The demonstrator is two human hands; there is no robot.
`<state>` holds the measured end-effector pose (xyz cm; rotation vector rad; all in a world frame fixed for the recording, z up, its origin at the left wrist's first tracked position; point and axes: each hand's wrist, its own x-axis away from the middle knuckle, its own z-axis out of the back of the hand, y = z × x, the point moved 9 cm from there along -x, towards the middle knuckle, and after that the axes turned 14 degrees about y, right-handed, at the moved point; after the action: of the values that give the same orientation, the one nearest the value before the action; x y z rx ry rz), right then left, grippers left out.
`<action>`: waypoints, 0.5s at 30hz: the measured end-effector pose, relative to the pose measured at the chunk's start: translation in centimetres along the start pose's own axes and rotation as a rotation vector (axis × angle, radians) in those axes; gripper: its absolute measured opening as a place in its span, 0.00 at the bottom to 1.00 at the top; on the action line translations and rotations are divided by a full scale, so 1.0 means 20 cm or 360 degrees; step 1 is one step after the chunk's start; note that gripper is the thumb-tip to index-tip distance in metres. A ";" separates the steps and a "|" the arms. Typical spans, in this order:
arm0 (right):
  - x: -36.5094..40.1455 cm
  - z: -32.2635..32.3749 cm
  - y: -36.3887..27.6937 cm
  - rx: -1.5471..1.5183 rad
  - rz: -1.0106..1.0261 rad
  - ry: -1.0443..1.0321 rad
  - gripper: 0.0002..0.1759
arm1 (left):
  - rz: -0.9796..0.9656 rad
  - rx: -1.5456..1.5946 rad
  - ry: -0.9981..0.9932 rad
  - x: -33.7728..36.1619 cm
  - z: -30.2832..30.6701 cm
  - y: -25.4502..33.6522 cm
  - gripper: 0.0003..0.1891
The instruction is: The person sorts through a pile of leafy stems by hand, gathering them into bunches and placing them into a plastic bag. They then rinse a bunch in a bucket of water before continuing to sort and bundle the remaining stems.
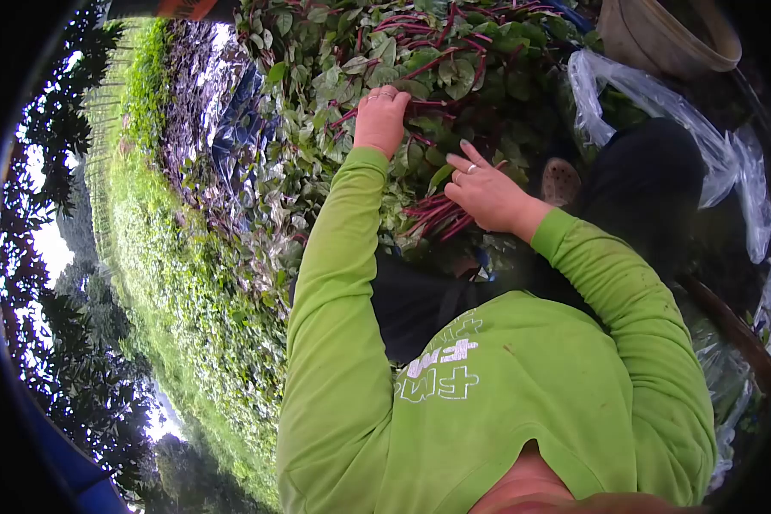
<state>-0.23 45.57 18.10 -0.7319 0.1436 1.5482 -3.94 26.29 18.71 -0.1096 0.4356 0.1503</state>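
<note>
My left hand (382,122) is closed on stems in a pile of leafy greens with purple-red stems (431,70), which look like Malabar spinach. Stems stick out on both sides of it, and leaves hide its fingertips. Lower and to the right, my right hand (493,195) bends its fingers over a bunch of red stems (439,216), with one finger raised. The thumb is out of sight beneath it. The stems fan out to the left of this hand, above my lap.
A pale bucket (660,38) stands at the upper right, with clear plastic sheeting (651,103) hanging below it. A brown clog (560,182) shows beside my dark-trousered leg (647,171). Blue plastic (238,128) and a green field (158,223) lie to the left. A brown pole (732,334) is at the right.
</note>
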 end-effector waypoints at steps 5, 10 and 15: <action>0.03 -0.09 -0.01 -0.0143 -0.0210 -0.0339 0.10 | -0.0154 -0.0102 -0.0107 0.03 -0.09 -0.01 0.14; 0.00 -0.02 -0.03 -0.0118 -0.0174 -0.0214 0.13 | -0.0291 0.0074 -0.0024 0.09 0.07 0.06 0.15; -0.04 0.03 -0.02 -0.0112 -0.0227 -0.0041 0.20 | 0.0205 0.0598 -0.0191 0.29 0.09 0.17 0.15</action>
<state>-0.17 45.24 19.03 -0.7610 0.0170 1.4314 1.50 30.53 17.54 0.2955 0.3446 0.1978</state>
